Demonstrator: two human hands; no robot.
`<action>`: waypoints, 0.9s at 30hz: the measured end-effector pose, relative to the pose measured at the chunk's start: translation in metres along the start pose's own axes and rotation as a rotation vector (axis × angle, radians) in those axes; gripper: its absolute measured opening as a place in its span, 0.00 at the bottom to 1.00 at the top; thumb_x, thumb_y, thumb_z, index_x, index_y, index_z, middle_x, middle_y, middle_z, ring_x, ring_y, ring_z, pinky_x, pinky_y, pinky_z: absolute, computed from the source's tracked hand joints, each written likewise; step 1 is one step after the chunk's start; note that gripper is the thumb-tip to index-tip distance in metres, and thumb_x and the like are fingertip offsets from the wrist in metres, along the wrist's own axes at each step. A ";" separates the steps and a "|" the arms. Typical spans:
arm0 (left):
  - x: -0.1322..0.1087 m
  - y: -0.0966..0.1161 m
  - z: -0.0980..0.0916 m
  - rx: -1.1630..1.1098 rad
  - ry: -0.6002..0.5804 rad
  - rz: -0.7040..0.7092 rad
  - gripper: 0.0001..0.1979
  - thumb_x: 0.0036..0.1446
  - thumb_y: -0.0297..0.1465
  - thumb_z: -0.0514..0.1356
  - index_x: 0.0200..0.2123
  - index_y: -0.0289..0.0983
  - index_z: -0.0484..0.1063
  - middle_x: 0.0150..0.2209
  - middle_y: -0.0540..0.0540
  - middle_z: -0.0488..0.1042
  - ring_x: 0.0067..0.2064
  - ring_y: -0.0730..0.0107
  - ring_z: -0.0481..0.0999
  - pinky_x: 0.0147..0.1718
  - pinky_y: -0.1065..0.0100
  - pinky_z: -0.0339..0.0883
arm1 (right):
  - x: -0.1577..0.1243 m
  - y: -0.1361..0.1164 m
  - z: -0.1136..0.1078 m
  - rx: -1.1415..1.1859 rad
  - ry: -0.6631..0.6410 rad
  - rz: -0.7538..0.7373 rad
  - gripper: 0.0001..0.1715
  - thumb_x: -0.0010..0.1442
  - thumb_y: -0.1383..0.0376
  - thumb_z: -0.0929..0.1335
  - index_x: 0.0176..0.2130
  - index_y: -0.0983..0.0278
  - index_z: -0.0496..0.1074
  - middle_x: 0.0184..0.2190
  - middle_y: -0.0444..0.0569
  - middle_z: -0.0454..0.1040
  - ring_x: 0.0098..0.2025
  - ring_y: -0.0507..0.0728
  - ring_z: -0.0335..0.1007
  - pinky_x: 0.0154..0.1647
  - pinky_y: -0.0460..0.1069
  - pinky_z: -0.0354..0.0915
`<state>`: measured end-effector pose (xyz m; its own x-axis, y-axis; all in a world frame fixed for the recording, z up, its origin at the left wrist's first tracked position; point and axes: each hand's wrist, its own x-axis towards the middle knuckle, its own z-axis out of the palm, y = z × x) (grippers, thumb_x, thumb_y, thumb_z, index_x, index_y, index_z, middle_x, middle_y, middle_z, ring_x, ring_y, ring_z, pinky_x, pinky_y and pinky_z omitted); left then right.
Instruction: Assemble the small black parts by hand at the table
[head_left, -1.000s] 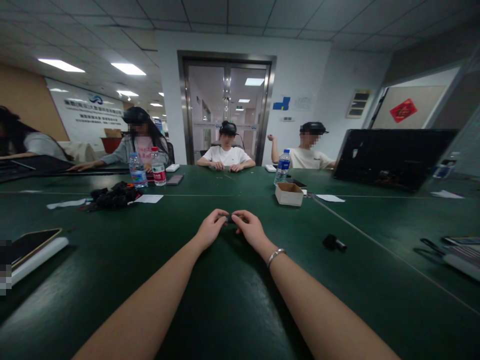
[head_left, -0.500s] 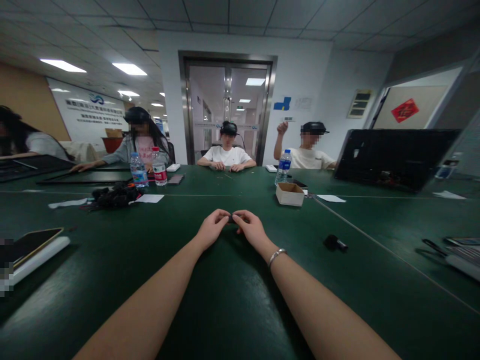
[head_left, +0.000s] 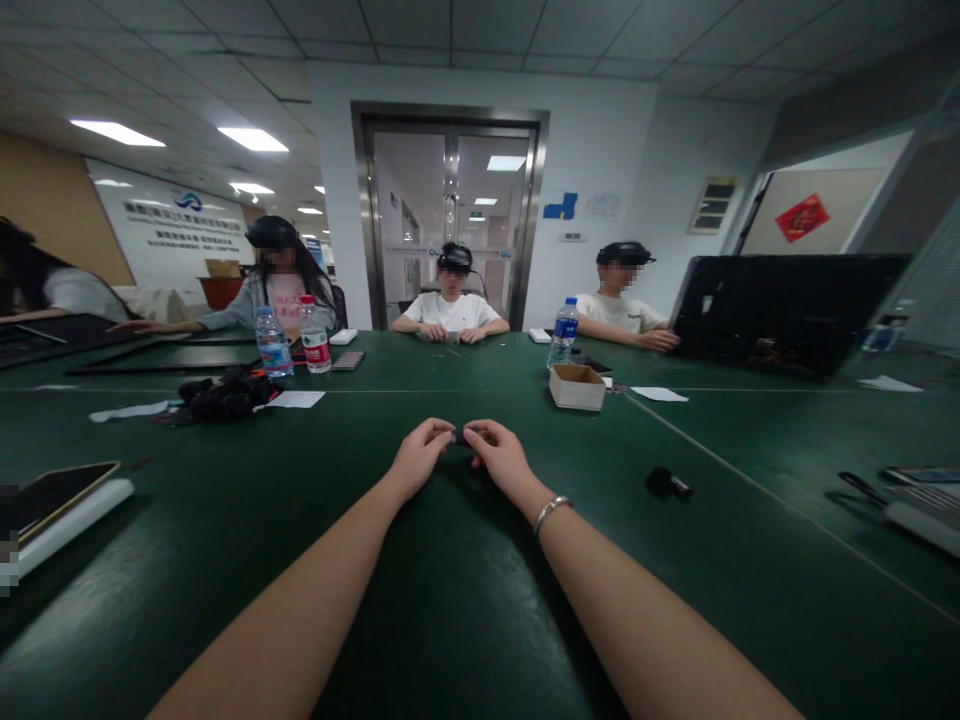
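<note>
My left hand [head_left: 420, 455] and my right hand [head_left: 501, 452] meet over the green table [head_left: 450, 600], fingertips pinched. Between them is a small dark object [head_left: 459, 437], gripped from both ends. Fingers cover most of it, so its kind is hidden. A metal bracelet [head_left: 553, 512] circles my right wrist. To the right of my hands, a small black object with a shiny end [head_left: 670, 484] lies on the table, touched by neither hand.
Beyond my hands stand an open cardboard box [head_left: 576, 390] and a water bottle [head_left: 563, 333]. Two bottles [head_left: 315, 340] and a black tangled bundle [head_left: 232, 393] are at left. A phone [head_left: 60, 495] lies near left; a black screen panel [head_left: 787, 310] stands right. Several people sit opposite.
My hands keep hold of the small dark object, with slightly more of it showing between them. The person at right has lowered a raised hand to the black panel. The view has shifted slightly.
</note>
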<state>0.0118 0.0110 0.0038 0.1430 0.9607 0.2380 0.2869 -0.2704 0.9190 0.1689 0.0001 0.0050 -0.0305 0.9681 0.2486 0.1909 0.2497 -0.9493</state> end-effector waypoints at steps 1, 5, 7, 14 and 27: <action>0.000 0.000 0.000 0.011 -0.008 0.006 0.13 0.52 0.36 0.54 0.39 0.36 0.70 0.36 0.45 0.74 0.36 0.68 0.72 0.34 0.68 0.64 | 0.000 0.001 0.000 0.003 -0.001 -0.001 0.14 0.53 0.59 0.67 0.38 0.65 0.71 0.25 0.43 0.71 0.18 0.47 0.63 0.22 0.45 0.60; -0.002 0.000 -0.001 0.153 0.010 0.001 0.18 0.55 0.44 0.51 0.32 0.36 0.71 0.30 0.46 0.74 0.32 0.68 0.71 0.32 0.68 0.62 | 0.002 0.005 0.000 0.011 -0.004 0.000 0.14 0.52 0.60 0.67 0.38 0.65 0.71 0.25 0.42 0.71 0.18 0.47 0.63 0.22 0.45 0.60; -0.002 -0.002 0.000 0.229 0.030 -0.016 0.23 0.56 0.47 0.47 0.27 0.36 0.70 0.26 0.47 0.72 0.29 0.68 0.70 0.31 0.67 0.61 | 0.003 0.006 0.001 0.017 -0.011 -0.003 0.14 0.52 0.60 0.67 0.38 0.65 0.71 0.25 0.42 0.70 0.18 0.47 0.63 0.22 0.44 0.60; 0.000 -0.007 0.001 0.282 0.007 0.045 0.22 0.56 0.48 0.47 0.28 0.37 0.70 0.31 0.46 0.73 0.36 0.66 0.71 0.36 0.67 0.61 | 0.002 0.004 0.001 0.000 -0.012 0.006 0.11 0.53 0.64 0.67 0.39 0.64 0.71 0.26 0.41 0.70 0.18 0.46 0.63 0.21 0.44 0.61; -0.001 -0.002 0.000 0.356 0.002 0.034 0.22 0.58 0.47 0.45 0.28 0.38 0.69 0.33 0.46 0.71 0.37 0.65 0.69 0.37 0.66 0.60 | 0.003 0.005 0.000 0.048 -0.014 0.037 0.11 0.50 0.70 0.68 0.38 0.64 0.70 0.33 0.45 0.70 0.26 0.48 0.70 0.30 0.46 0.69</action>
<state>0.0110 0.0104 0.0012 0.1567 0.9509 0.2671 0.5943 -0.3067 0.7435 0.1693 0.0041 0.0011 -0.0376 0.9769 0.2106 0.1453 0.2138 -0.9660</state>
